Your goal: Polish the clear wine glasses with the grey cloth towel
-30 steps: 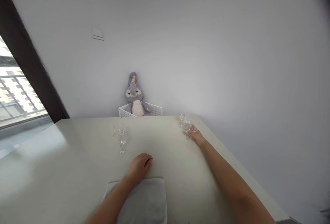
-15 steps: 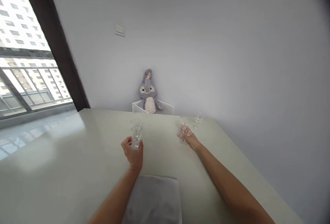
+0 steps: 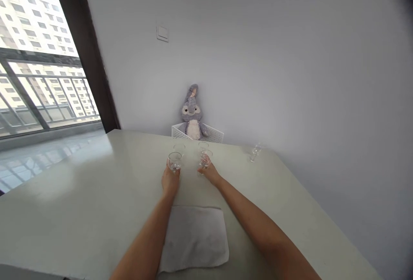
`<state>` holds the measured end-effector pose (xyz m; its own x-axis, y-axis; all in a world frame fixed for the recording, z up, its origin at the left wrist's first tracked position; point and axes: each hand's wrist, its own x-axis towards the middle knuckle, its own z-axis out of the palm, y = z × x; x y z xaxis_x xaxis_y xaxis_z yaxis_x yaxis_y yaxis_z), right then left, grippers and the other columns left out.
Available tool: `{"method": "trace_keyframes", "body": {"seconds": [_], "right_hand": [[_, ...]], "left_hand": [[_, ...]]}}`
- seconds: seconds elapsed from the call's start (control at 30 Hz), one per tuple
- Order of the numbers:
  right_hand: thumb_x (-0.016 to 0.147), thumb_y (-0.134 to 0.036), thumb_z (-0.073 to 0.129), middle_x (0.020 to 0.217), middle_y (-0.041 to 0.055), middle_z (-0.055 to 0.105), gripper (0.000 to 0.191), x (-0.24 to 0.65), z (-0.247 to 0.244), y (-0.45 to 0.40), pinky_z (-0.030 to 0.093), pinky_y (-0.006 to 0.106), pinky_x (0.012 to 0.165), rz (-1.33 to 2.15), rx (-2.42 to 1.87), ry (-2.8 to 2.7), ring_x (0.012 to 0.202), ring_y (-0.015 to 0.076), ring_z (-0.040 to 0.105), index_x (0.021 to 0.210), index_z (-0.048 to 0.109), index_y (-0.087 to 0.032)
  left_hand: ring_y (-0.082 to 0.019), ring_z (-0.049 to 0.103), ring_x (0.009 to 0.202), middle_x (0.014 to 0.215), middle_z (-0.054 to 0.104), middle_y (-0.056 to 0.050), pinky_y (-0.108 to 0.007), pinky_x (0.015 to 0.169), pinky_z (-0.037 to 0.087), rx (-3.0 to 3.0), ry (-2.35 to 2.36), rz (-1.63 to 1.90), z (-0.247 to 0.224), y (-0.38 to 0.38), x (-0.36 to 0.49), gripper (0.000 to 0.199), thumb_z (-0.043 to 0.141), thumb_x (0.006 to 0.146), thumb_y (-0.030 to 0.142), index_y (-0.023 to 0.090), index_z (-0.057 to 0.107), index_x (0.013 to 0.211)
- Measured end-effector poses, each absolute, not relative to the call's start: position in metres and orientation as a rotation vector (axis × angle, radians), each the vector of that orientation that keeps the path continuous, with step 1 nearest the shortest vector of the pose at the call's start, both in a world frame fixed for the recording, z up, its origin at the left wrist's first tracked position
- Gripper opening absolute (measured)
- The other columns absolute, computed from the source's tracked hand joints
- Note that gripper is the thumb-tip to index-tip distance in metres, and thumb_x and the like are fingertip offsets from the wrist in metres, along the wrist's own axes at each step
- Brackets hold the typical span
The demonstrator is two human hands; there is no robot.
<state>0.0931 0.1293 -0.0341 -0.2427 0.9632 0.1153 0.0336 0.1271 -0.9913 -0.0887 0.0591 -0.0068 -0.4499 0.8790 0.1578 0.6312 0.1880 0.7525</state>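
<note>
My left hand [image 3: 170,180] is wrapped around a clear stemmed glass [image 3: 174,158], which stands upright with its rim above my fingers. My right hand [image 3: 209,171] grips a similar clear glass [image 3: 207,155] a short way to the right; its fingers partly show through it. Just behind the left-hand glass stands a second clear glass [image 3: 179,148]. Another glass [image 3: 203,145] is behind the one in my right hand. Both bases in my grip are partly hidden by my fingers. Farther right, one more clear glass [image 3: 255,152] stands apart near the far edge.
A grey-white cloth [image 3: 195,239] lies flat on the pale table [image 3: 80,211] between my forearms. Beyond the far edge, a grey plush toy [image 3: 192,116] sits in a white perforated basket [image 3: 214,134] against the wall. A large window [image 3: 41,56] is at left.
My right hand has moved left with its glass, now close to the left one. My left hand's fingers have closed around its glass, lower down. The view has shifted slightly.
</note>
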Motion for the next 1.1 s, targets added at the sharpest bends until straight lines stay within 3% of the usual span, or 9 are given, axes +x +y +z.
{"method": "trace_keyframes", "body": {"seconds": [0.17, 0.37, 0.77, 1.1], "right_hand": [[0.06, -0.025, 0.063, 0.133, 0.0099, 0.037, 0.088, 0.064, -0.029, 0.114, 0.024, 0.04, 0.101, 0.996, -1.121, -1.756, 0.121, 0.0237, 0.035, 0.136, 0.018, -0.019], [0.068, -0.023, 0.054, 0.124, 0.0066, 0.047, 0.057, 0.044, -0.017, 0.098, 0.023, 0.037, 0.102, 0.78, -1.111, -2.04, 0.118, 0.0234, 0.037, 0.124, 0.042, -0.019], [0.067, -0.025, 0.055, 0.133, 0.0069, 0.039, 0.063, 0.0, -0.021, 0.108, 0.02, 0.039, 0.102, 0.62, -1.239, -2.109, 0.123, 0.0262, 0.03, 0.127, 0.037, -0.017], [0.071, -0.023, 0.05, 0.131, 0.0035, 0.042, 0.063, -0.035, -0.007, 0.116, 0.017, 0.039, 0.103, 0.754, -1.174, -2.003, 0.127, 0.0244, 0.022, 0.131, 0.03, -0.018]], "left_hand": [[-0.024, 0.045, 0.11, 0.114, 0.053, -0.012, -0.033, 0.092, 0.031, 1.576, 2.262, 1.133, -0.003, 0.058, -0.094, 0.054, 0.048, 0.078, 0.038, 0.017, 0.036, 0.126], [-0.022, 0.055, 0.091, 0.1, 0.051, -0.012, -0.031, 0.08, 0.04, 1.492, 2.179, 1.21, -0.001, 0.061, -0.103, 0.046, 0.05, 0.076, 0.036, 0.014, 0.046, 0.117], [-0.016, 0.055, 0.072, 0.089, 0.054, -0.008, -0.03, 0.076, 0.043, 1.376, 2.092, 1.343, -0.011, 0.076, -0.116, 0.038, 0.049, 0.076, 0.025, 0.012, 0.049, 0.111], [-0.015, 0.056, 0.078, 0.104, 0.051, -0.012, -0.031, 0.082, 0.042, 1.135, 2.153, 1.51, -0.012, 0.076, -0.124, 0.057, 0.048, 0.07, 0.014, 0.012, 0.035, 0.125]]}}
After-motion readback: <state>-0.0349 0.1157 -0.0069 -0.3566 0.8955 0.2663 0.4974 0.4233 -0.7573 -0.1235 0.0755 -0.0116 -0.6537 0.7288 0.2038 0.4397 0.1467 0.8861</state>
